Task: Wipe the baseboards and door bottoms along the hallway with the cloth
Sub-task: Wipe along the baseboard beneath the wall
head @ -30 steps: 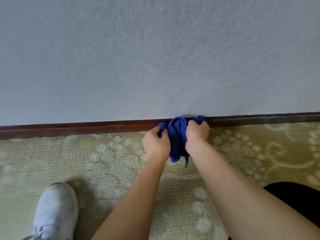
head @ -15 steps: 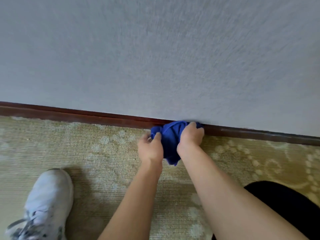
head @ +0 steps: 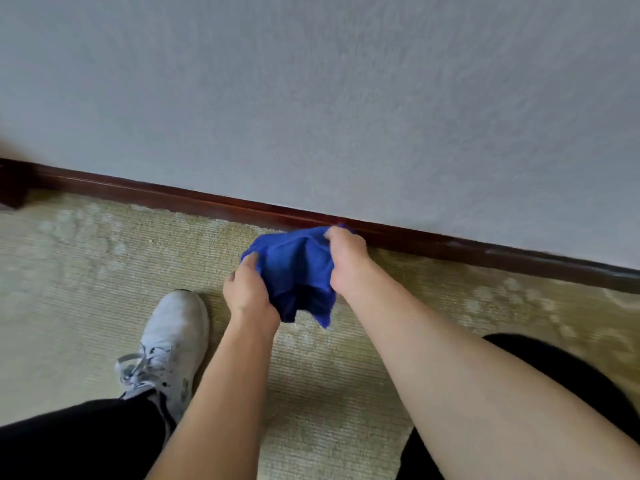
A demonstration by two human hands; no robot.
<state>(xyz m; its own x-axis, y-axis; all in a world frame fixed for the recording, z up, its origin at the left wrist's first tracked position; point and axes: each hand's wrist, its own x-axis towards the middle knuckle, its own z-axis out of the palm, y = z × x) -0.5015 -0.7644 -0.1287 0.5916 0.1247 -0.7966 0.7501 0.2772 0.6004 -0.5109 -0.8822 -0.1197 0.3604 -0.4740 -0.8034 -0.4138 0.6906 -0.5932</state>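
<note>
Both forearms extend forward and downward from the lower edge of the view, converging on a blue cloth [head: 294, 271] held between the two hands.

Left hand [head: 247, 291]: back of the hand faces up, wrist roughly in line with the forearm. The fingers are curled over the cloth's left edge, gripping it; fingertips [head: 251, 257] show at the upper-left corner of the fabric.

Right hand [head: 348, 261]: set slightly farther forward than the left. The fingers are curled round the cloth's upper-right portion and hidden beneath the fabric and the hand itself — only the knuckles and the thumb side are visible. The grip is closed on the cloth.

Cloth: bunched and stretched between the two hands, with loose folds hanging below them toward the carpet [head: 104, 271]. Its upper-right corner, at the right hand, reaches the baseboard [head: 207, 204]; actual contact cannot be determined.

Baseboard: a dark reddish-brown strip running just beyond the hands, at the foot of a pale textured wall [head: 311, 98], descending toward the right of the view.

Near the left forearm, on its outer side, a white laced shoe [head: 169, 348] rests on the beige patterned carpet — a black trouser leg [head: 79, 441] rises from it. Dark fabric shows beyond the right forearm.
</note>
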